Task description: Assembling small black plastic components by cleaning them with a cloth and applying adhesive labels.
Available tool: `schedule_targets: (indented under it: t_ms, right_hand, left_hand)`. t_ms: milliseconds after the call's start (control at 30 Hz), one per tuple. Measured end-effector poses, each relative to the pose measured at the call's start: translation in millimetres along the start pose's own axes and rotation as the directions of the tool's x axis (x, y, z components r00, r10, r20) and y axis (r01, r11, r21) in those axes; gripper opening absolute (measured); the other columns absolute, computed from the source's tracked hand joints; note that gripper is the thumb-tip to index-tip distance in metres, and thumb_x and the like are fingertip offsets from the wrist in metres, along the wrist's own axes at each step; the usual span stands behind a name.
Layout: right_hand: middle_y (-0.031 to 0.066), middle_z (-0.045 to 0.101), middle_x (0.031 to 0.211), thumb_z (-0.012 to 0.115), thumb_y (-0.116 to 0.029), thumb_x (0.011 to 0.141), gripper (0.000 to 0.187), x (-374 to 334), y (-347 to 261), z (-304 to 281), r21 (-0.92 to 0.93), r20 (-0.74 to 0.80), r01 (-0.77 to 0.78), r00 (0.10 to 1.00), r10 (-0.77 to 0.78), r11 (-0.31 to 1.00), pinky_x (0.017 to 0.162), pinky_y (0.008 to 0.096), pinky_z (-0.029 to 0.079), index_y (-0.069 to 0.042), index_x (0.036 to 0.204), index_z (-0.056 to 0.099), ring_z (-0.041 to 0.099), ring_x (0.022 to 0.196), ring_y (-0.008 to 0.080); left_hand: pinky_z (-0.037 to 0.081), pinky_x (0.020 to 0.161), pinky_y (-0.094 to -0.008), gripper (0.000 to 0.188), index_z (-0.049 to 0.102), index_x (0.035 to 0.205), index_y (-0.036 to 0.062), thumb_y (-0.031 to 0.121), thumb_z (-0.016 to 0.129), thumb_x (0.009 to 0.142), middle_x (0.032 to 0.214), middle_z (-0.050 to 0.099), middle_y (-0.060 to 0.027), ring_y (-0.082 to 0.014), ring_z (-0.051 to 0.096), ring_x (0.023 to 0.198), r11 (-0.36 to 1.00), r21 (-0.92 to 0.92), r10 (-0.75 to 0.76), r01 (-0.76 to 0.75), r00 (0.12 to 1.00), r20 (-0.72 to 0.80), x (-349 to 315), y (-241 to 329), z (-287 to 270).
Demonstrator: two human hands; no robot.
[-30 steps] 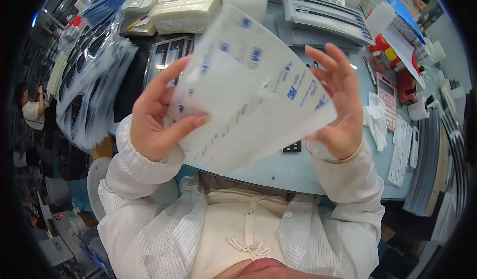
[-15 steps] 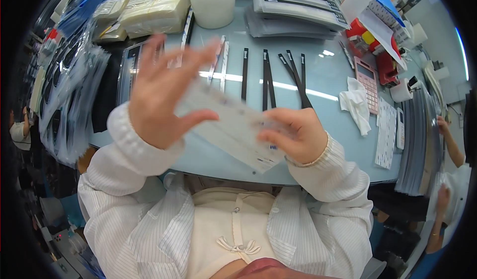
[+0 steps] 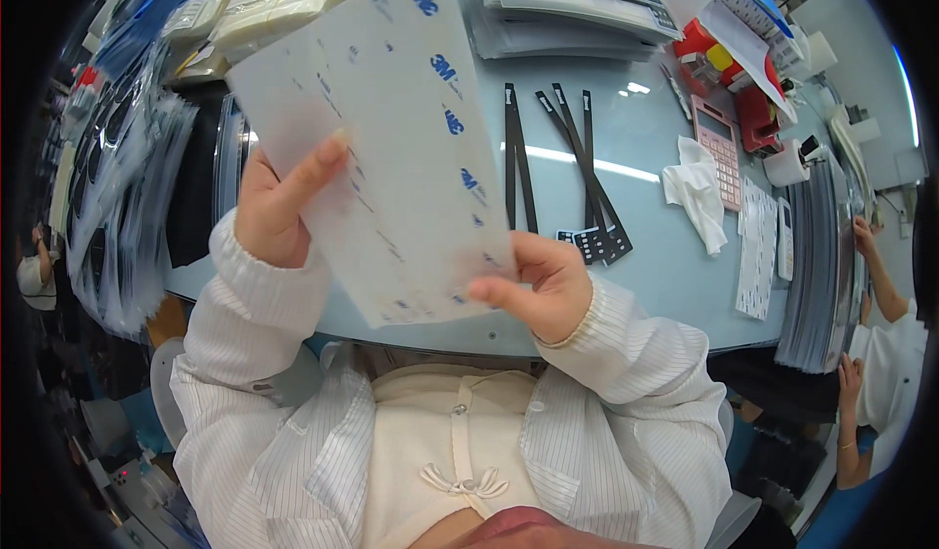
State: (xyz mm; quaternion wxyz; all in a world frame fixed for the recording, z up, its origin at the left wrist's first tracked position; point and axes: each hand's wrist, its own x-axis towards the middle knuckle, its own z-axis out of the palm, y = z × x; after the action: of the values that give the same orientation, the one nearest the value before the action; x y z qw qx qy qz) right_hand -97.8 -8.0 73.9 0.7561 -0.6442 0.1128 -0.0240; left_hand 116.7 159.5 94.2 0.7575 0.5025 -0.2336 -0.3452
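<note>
A white translucent sheet of backing paper [image 3: 401, 167] with small blue printed marks is held up between both hands, tilted above the table. My left hand [image 3: 284, 202] grips its left edge, thumb on the front face and fingers behind, showing faintly through. My right hand [image 3: 543, 285] pinches the lower right corner, thumb in front. Just right of the sheet, several thin black strips [image 3: 587, 167] lie on the table, some crossing. At their near end are wider black pieces with small white squares [image 3: 602, 244]. The sheet hides the table's middle.
Clear plastic sheets [image 3: 567, 21] are stacked at the back. A pink calculator [image 3: 716, 153], crumpled tissue [image 3: 694, 192] and narrow printed sheet [image 3: 756, 251] lie right. Bagged plastic pieces [image 3: 127, 206] crowd the left. Another person's hand [image 3: 851, 383] shows far right.
My left hand, raised and spread before, has come down and closed on the sheet's left edge. The sheet has swung up to face me, and my right hand has shifted slightly left and down.
</note>
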Motion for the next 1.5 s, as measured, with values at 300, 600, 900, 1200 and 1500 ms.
schedule_targets:
  t_ms: [300, 600, 900, 1200, 1500]
  right_hand:
    - [0.0047, 0.067, 0.095, 0.077, -0.022, 0.085, 0.046, 21.7, -31.4, -24.6, -0.048, -0.190, 0.244, 0.950, -0.249, 0.969, 0.074, 0.0224, 0.049, 0.002, 0.119, 0.057, 0.063, 0.086, 0.0102]
    - [0.0032, 0.065, 0.082, 0.071, -0.013, 0.089, 0.014, 24.8, -30.0, -19.8, -0.037, -0.083, 0.214, 0.973, -0.216, 0.976, 0.066, 0.0220, 0.046, 0.000, 0.088, 0.066, 0.059, 0.074, 0.0083]
    - [0.0034, 0.067, 0.085, 0.068, -0.016, 0.092, 0.017, 38.7, -18.1, -26.0, 0.076, 0.089, -0.124, 0.989, 0.117, 0.989, 0.068, 0.0223, 0.047, 0.000, 0.094, 0.067, 0.060, 0.075, 0.0081]
    - [0.0022, 0.068, 0.084, 0.066, -0.015, 0.092, 0.016, 38.8, -6.8, -13.8, -0.069, -0.009, -0.119, 0.993, 0.119, 0.990, 0.069, 0.0220, 0.047, 0.001, 0.095, 0.067, 0.060, 0.076, 0.0067]
    - [0.0070, 0.064, 0.100, 0.066, -0.012, 0.089, 0.021, 36.5, 0.5, 0.6, -0.325, -0.108, 0.084, 0.986, -0.126, 0.942, 0.078, 0.0234, 0.046, 0.000, 0.107, 0.064, 0.060, 0.087, 0.0119]
  left_hand:
    - [0.053, 0.080, -0.0292, 0.027, 0.068, 0.103, -0.0027, 0.015, 0.076, 0.084, 0.096, 0.071, -0.0089, -0.0161, 0.067, 0.087, 0.850, 0.511, -0.283, 0.128, 0.929, 0.238, -22.1, -11.5, 28.3]
    - [0.052, 0.082, -0.0294, 0.028, 0.070, 0.104, -0.0009, 0.014, 0.078, 0.082, 0.097, 0.072, -0.0100, -0.0169, 0.067, 0.088, 0.885, 0.409, -0.341, 0.223, 0.908, 0.242, -12.7, -9.1, 36.1]
    - [0.050, 0.069, -0.0267, 0.020, 0.071, 0.088, -0.0013, 0.005, 0.081, 0.074, 0.084, 0.069, -0.0081, -0.0153, 0.066, 0.076, 0.917, 0.389, -0.253, 0.085, 0.879, 0.405, -14.7, -5.3, 36.5]
    - [0.050, 0.065, -0.0276, 0.019, 0.072, 0.090, -0.0008, 0.010, 0.080, 0.078, 0.077, 0.068, -0.0053, -0.0152, 0.065, 0.070, 0.864, 0.500, -0.238, 0.060, 0.924, 0.300, -27.4, -0.9, 34.1]
    - [0.051, 0.073, -0.0280, 0.017, 0.069, 0.087, -0.0025, 0.013, 0.074, 0.085, 0.101, 0.066, -0.0126, -0.0173, 0.065, 0.082, 0.845, 0.455, 0.074, -0.282, 0.903, 0.422, -27.4, -7.4, 35.6]
